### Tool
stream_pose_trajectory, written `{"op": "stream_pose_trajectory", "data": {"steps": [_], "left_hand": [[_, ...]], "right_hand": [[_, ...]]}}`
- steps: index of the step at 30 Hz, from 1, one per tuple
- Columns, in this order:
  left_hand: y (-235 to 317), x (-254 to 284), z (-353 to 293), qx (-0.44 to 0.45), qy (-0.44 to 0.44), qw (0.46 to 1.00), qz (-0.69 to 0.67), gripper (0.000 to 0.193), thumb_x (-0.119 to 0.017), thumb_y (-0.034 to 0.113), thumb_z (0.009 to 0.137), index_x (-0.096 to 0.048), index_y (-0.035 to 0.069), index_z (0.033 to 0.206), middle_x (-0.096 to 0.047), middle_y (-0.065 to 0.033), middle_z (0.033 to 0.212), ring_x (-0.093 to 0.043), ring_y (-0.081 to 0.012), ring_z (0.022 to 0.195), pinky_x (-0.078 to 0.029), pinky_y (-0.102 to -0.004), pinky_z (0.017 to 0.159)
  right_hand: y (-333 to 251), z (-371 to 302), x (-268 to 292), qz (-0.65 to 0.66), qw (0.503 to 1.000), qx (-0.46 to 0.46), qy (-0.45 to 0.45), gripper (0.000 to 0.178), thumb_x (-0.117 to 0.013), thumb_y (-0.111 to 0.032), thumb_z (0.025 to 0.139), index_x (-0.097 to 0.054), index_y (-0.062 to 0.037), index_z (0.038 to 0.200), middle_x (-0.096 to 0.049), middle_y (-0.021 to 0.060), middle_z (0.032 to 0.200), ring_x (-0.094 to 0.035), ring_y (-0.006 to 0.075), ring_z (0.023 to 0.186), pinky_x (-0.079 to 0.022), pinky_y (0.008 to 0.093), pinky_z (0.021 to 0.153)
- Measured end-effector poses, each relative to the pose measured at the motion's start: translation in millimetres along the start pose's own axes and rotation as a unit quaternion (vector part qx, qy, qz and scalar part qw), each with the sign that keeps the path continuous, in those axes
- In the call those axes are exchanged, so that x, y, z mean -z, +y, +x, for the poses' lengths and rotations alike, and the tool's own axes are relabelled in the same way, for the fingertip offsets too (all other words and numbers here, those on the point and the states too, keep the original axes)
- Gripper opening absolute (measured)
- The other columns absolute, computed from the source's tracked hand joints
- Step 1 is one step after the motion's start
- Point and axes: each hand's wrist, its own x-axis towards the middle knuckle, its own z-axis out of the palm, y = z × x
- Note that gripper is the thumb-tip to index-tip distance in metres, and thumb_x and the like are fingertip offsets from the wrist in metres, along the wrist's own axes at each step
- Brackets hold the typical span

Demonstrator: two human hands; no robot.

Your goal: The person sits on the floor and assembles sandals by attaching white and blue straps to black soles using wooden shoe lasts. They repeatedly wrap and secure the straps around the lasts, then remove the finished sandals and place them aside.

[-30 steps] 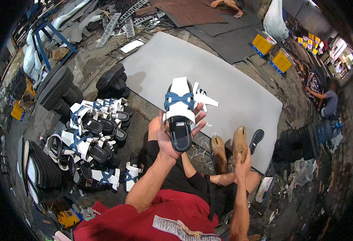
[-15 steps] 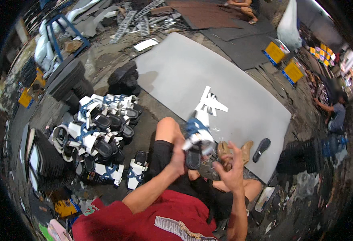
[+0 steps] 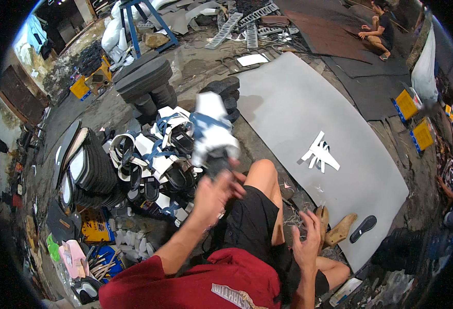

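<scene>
My left hand [image 3: 213, 198] is at the near edge of the sandal pile, its fingers at the dark heel end of a white sandal with blue straps [image 3: 211, 126]. Motion smears that sandal, so the exact grip is hard to make out. Beneath and beyond it lie heaped white and blue sandals [image 3: 157, 159] with black insoles. Over my right thigh, my right hand [image 3: 306, 242] is raised with its fingers apart and nothing in it. Beside it stand tan shoe lasts [image 3: 340, 230]. A black sole [image 3: 363, 228] rests on the grey sheet [image 3: 283, 98], as do white cut strap pieces [image 3: 321, 154].
Stacked dark soles [image 3: 95, 167] stand left of the pile, and more stacked soles [image 3: 144, 82] behind it. A blue stool frame [image 3: 134, 31] is at the far left. Yellow boxes [image 3: 409, 105] stand at the right. Another person [image 3: 381, 33] squats at the far right.
The view has swung to the left. My left hand has carried the sandal from over my lap leftward to the pile. My right hand has stayed open, near the lasts.
</scene>
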Motion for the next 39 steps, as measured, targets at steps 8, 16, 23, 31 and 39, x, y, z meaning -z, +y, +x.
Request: {"op": "stream_pose_trajectory", "data": {"steps": [8,16,23,31,39], "left_hand": [[68,121,57,-0.084,0.097,0.941,-0.314,0.042,-0.069,0.017,0.105,-0.058,-0.013,0.133,-0.066,-0.0144,0.108,-0.063,-0.0214,0.091,-0.057,-0.0313,0.084],[19,38,38,0.005,0.130,0.942,-0.310,0.078,-0.074,0.027,0.104,-0.033,-0.001,0.164,-0.061,-0.0165,0.147,-0.069,-0.0241,0.117,-0.063,-0.0346,0.098],[-128,2,-5,0.348,-0.067,0.931,-0.086,0.037,-0.063,0.025,0.107,-0.066,-0.004,0.128,-0.072,-0.0197,0.119,-0.071,-0.0331,0.100,-0.062,-0.0431,0.088],[-162,-8,-19,0.292,-0.126,0.942,0.109,0.034,-0.063,0.018,0.110,-0.054,-0.001,0.137,-0.072,-0.0224,0.119,-0.074,-0.0311,0.107,-0.063,-0.0453,0.095],[-171,-43,-6,0.281,-0.201,0.934,0.090,0.066,-0.069,0.034,0.107,-0.040,0.003,0.157,-0.061,-0.0249,0.145,-0.068,-0.0352,0.125,-0.058,-0.0469,0.105]], "right_hand": [[65,-43,-3,0.024,0.998,-0.050,-0.012,0.027,-0.071,-0.006,0.098,-0.071,-0.0010,0.125,-0.065,0.0155,0.128,-0.071,0.0219,0.095,-0.057,0.0337,0.081],[240,-39,49,-0.090,0.940,-0.167,0.283,0.043,-0.076,-0.015,0.097,-0.064,-0.0045,0.137,-0.064,0.0189,0.130,-0.069,0.0326,0.108,-0.058,0.0428,0.093],[364,-25,93,-0.132,0.810,-0.407,0.401,0.076,-0.083,-0.025,0.088,-0.045,-0.0045,0.152,-0.056,0.0275,0.141,-0.052,0.0461,0.134,-0.042,0.0549,0.115],[389,-4,107,-0.181,0.827,-0.445,0.293,0.084,-0.084,-0.028,0.088,-0.042,-0.0084,0.158,-0.056,0.0263,0.145,-0.052,0.0447,0.139,-0.049,0.0569,0.111],[328,16,83,0.027,0.833,-0.306,0.460,0.053,-0.080,-0.024,0.093,-0.058,-0.0068,0.139,-0.074,0.0165,0.109,-0.072,0.0290,0.092,-0.057,0.0415,0.084]]}}
